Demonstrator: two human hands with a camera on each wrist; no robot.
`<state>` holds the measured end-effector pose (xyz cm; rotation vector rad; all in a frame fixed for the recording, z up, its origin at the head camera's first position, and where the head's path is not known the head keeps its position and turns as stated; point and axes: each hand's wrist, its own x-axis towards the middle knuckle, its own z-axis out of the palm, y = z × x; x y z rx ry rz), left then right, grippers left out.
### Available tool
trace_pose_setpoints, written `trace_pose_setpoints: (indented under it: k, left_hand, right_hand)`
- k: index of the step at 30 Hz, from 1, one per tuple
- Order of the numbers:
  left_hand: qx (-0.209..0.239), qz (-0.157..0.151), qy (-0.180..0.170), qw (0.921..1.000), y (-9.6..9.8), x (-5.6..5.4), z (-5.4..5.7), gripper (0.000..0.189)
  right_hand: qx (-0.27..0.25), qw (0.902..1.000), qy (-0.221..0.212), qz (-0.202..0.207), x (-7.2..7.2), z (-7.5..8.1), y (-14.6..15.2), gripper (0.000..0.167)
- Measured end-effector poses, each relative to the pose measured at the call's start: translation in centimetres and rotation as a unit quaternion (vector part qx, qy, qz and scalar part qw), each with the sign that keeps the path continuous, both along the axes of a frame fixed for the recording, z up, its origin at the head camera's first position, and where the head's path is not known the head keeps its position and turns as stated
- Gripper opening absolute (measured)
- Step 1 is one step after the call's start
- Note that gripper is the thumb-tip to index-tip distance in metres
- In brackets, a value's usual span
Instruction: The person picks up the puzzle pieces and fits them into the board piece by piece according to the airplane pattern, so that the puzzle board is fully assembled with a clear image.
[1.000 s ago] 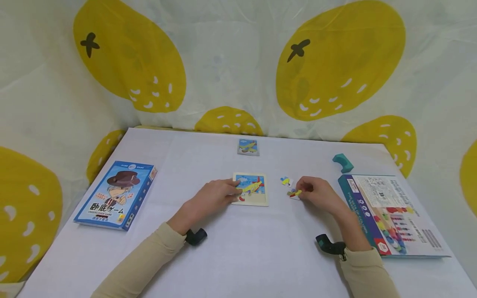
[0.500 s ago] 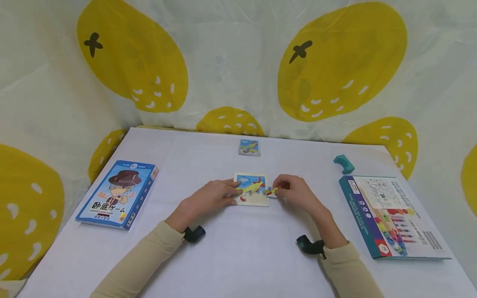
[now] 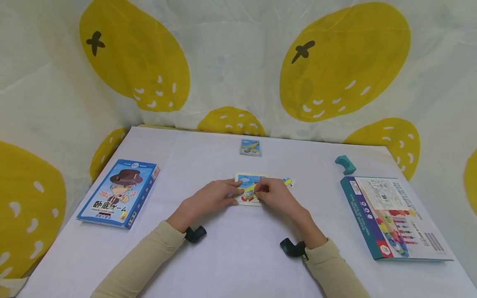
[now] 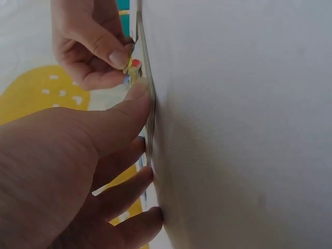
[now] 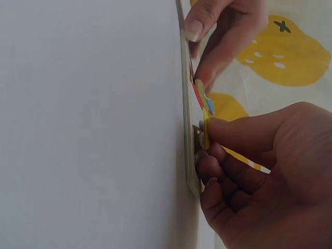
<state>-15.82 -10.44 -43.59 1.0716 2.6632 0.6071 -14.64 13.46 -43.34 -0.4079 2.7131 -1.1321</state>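
My left hand rests at the left side of a small jigsaw tray with a pale frame and an airplane picture. Its thumb lies at the tray's near edge while the other fingers spread along the side. Over the tray's lower right part, my right hand pinches a jigsaw piece between thumb and fingers. That piece is tilted, close over the tray, showing yellow, red and blue in the right wrist view. The right hand hides the tray's right side. Just beyond it lies another jigsaw piece, partly covered.
A small airplane picture card lies behind the tray. At left is a blue game box; at right, a larger flat box with a teal curved block behind it. Fruit-patterned cloth hangs beyond the table.
My right hand has carried the jigsaw piece leftward from beside the other loose piece to over the tray's lower right part. The left hand stays at the tray's left side.
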Motion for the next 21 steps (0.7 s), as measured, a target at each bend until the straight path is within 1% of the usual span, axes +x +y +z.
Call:
trace_pose_setpoints:
  k: [3,6,9,13,17,21]
  left_hand:
    - [-0.002,-0.002,0.006,1.0,0.1,0.2,0.1,0.045]
    - [0.001,-0.009,0.021,0.9997,0.2,0.5,0.3,0.047]
    - [-0.003,-0.022,0.052,0.9984,0.3,0.7,0.4,0.044]
    - [-0.016,-0.034,0.094,0.9949,0.4,1.0,0.4,0.04]
    - [-0.032,-0.034,0.123,0.9913,0.5,1.2,0.3,0.038]
    - [-0.05,-0.032,0.144,0.9879,0.8,1.5,0.3,0.037]
  right_hand:
    - [0.008,1.0,0.0,0.0,0.0,0.0,-0.5,0.004]
    - [0.021,0.9998,0.0,-0.004,0.0,0.0,-0.9,0.004]
    - [0.036,0.9993,0.002,-0.013,0.1,0.2,-1.1,0.004]
    - [0.046,0.9987,0.003,-0.021,0.2,0.4,-1.3,0.011]
    - [0.051,0.9984,0.003,-0.022,0.1,0.4,-1.3,0.01]
    - [0.06,0.9975,0.012,-0.034,0.0,0.1,-1.0,0.007]
